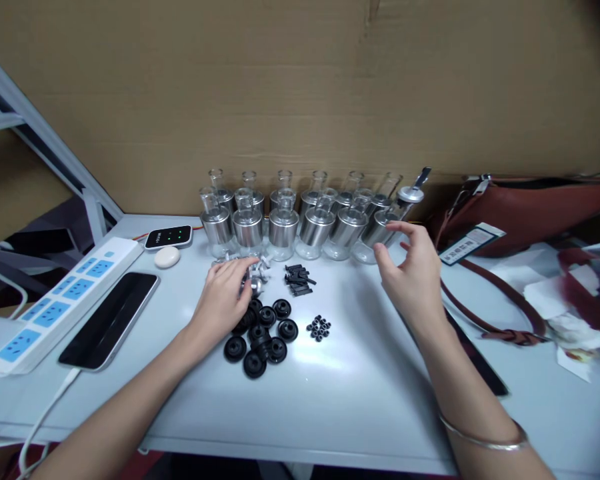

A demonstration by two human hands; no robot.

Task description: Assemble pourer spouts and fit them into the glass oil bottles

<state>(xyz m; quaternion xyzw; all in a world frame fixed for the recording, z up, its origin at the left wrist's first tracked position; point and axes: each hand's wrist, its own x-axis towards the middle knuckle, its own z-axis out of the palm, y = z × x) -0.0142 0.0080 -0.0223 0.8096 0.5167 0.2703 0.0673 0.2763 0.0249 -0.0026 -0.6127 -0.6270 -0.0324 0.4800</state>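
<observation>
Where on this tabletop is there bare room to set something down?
The tabletop is bare between the small black rings and right forearm, and between the phone and left forearm. It is crowded along the glass bottles and around the left hand.

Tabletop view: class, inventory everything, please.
Bottles: twelve, clear and silver, back
Topper: one, silver, rightmost bottle
Metal parts: several, silver, centre left
Rods: many, black, centre
Discs: about ten, black, centre
Rings: many, black, centre
Power strip: one, white, left
Phone: one, black, left
Screened device: one, black, left
Oval object: one, white, left
Cables: several, mostly white, left
Bag: one, brown, right
Table: one, white, beneath
Cardboard: one, brown, behind
Frame: one, white, left
Bangle: one, silver, right wrist
Left hand: one, bare, left
Right hand: one, bare, right
</observation>
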